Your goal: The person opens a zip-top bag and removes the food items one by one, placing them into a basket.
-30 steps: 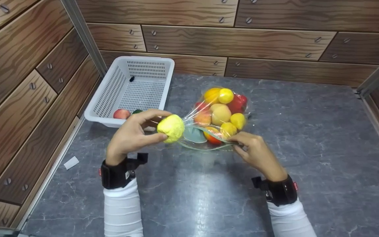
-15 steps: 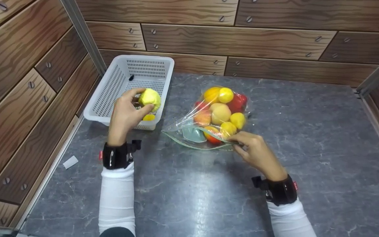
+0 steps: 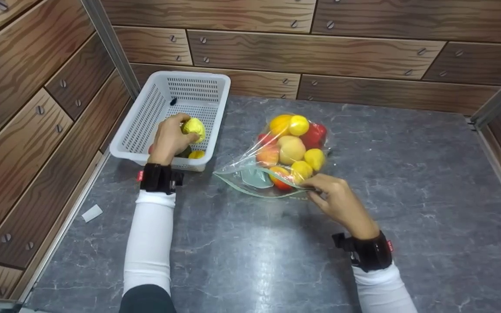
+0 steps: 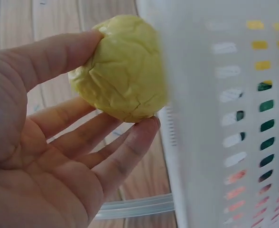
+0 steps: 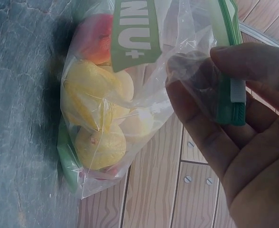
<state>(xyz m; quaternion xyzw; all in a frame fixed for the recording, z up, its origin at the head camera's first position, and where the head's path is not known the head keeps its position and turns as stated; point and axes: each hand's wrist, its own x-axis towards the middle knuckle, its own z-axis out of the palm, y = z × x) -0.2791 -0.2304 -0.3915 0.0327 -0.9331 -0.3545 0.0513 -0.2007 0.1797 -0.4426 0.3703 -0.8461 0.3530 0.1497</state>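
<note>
Compared with one second ago, the left grip (image 3: 170, 134) and its crumpled yellow ball (image 3: 195, 129) sit at the near half of the white basket (image 3: 194, 89) instead of at the mouth of the clear bag (image 3: 255, 176), which lies right of the basket; the right grip (image 3: 342, 202), farther right of the basket, stays on the bag's zip edge. From my end I read the left grip as a fingertip pinch, spread as wide as the ball; the right grip is drawn close together on thin film and the zip edge. I see a dark green piece (image 3: 184, 152) and a yellow piece (image 3: 196, 154) inside the basket by its near wall; the bag, with fruit (image 3: 292, 150) in it, rests on the surface (image 3: 224, 243). My left wrist view has the ball overlapping the basket's wall, so I cannot tell whether they touch; a knock there, I judge, could pop the ball out of so light a pinch. Nothing holds the mouth's end nearer the basket; if the right grip slackens or tugs, I expect that mouth to sag together, or the fruit to shift.
</note>
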